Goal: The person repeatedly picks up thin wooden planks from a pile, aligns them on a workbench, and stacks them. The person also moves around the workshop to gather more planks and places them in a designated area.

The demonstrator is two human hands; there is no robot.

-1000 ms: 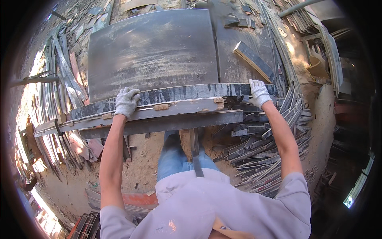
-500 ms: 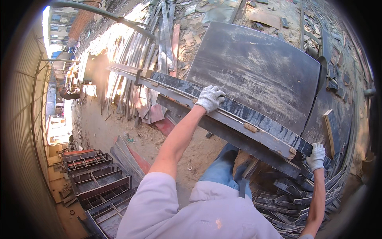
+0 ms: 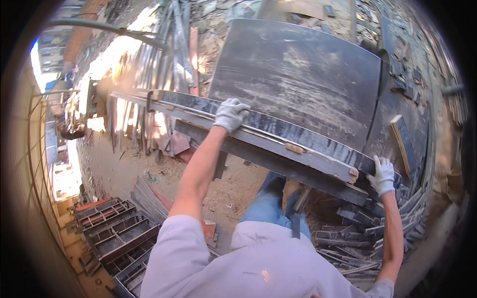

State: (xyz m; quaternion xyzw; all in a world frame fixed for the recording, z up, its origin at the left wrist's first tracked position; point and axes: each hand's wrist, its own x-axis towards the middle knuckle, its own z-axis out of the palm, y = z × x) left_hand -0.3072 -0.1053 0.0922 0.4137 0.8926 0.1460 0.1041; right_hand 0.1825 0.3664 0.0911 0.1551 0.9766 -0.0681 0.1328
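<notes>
A long, narrow dark board (image 3: pixel 303 133) with pale streaks lies slantwise across the middle, along a grey straight rail (image 3: pixel 268 140). My left hand (image 3: pixel 231 115), in a light grey knit glove, is closed over the board and rail near mid-length. At the board's right end my right hand (image 3: pixel 382 176), gloved alike, grips it with fingers over the far side and thumb nearer me. A dark hook-shaped clamp (image 3: pixel 149 101) sits on the rail at the left. Beyond the board stretches a wide, scuffed, dusty dark panel (image 3: pixel 298 74).
Wood scraps (image 3: pixel 343 238) are heaped beside my legs on the right. Dark framed panels (image 3: pixel 119 231) stand at lower left. Long strips (image 3: pixel 144 69) lie at far left, and a short board (image 3: pixel 403 144) rests at right. Another person (image 3: pixel 69 131) shows blurred at the left.
The whole scene has shifted left and slightly up in the picture. My left hand sits a little farther left along the rail. Both hands stay on the board.
</notes>
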